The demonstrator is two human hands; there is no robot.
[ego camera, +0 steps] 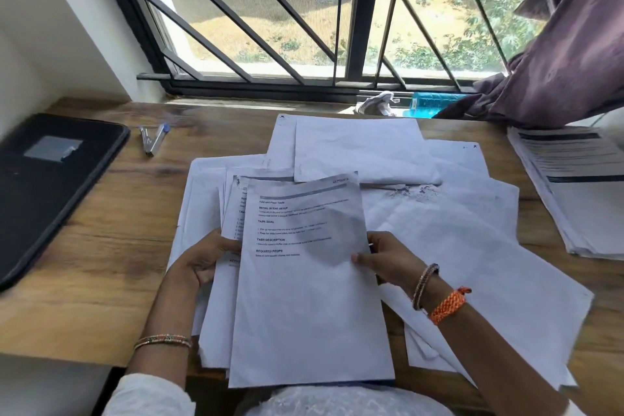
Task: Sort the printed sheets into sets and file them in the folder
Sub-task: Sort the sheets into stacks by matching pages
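Here a wooden desk (pixel 101 246) runs below a barred window (pixel 304 17), with a purple curtain (pixel 574 54) hanging at the far right. A black folder (pixel 50 189) lies closed on the desk's left side, well apart from the papers. Loose white sheets (pixel 456 236) are spread overlapping across the middle of the desk, most of them blank side up. A separate stack of printed pages (pixel 580 192) sits at the right edge. Near the person, a printed sheet (pixel 304 297) with bold headings lies on top of a small bundle; the left hand (pixel 202 263) curls its fingers round the bundle's left edge, and the right hand (pixel 388 257) pinches the top sheet's right edge. Two pens (pixel 153 138) lie together just right of the folder's far corner.
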